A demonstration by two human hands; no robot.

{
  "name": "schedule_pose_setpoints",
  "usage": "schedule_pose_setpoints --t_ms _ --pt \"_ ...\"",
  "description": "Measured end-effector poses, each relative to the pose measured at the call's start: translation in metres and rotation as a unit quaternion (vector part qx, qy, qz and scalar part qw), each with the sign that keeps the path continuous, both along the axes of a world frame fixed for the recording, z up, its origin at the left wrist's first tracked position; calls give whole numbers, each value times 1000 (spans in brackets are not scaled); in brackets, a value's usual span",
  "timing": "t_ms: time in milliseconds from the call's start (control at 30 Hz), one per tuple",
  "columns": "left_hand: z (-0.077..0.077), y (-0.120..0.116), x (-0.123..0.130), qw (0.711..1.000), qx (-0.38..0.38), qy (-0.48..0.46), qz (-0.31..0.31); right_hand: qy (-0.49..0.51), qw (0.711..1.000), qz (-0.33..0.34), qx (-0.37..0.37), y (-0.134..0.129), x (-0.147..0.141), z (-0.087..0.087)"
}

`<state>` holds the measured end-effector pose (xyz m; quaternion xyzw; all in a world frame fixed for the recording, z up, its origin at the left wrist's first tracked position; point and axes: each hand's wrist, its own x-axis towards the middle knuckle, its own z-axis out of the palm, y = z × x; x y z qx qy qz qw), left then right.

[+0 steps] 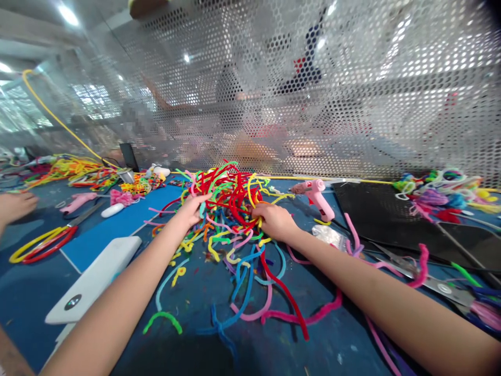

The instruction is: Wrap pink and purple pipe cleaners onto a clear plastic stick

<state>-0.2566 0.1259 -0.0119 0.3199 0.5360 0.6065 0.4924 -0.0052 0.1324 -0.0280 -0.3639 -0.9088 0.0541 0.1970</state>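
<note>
A perforated metal screen [313, 94] stands behind a blue table [329, 350], with blurred shapes of people showing through its holes. At the middle of the table, toward the screen, lies a tangled pile of fuzzy strands [229, 196] in red, green, yellow, pink, orange and blue, with loose pieces trailing from its near side. The left hand [192, 210] reaches into the pile's left edge, its fingers partly among the strands; whether it grips any cannot be told. The right hand [276, 222] is at the right edge, its fingers bent inward against red and yellow strands, but their tips are hidden, so its hold is unclear too. Just beyond the right hand stands a pink glue gun [321, 201], near a clear plastic bag [329, 236]. Large scissors [444, 287] lie past the right forearm, near a black mat [366, 209]. Beside the left forearm lies a white oblong device [97, 277], with yellow-and-red-handled scissors [71, 226] farther left. Another person's hand [18, 208] shows at the left edge.
</note>
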Motion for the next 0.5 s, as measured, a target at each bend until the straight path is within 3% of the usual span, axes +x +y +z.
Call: schedule_pose_setpoints --t_ms 333,500 --pt "0 0 1 996 8 -86 28 -32 996 -79 35 -7 -3 1" --pt "0 -1 13 990 81 -83 77 39 987 -139 77 -13 -3 5"
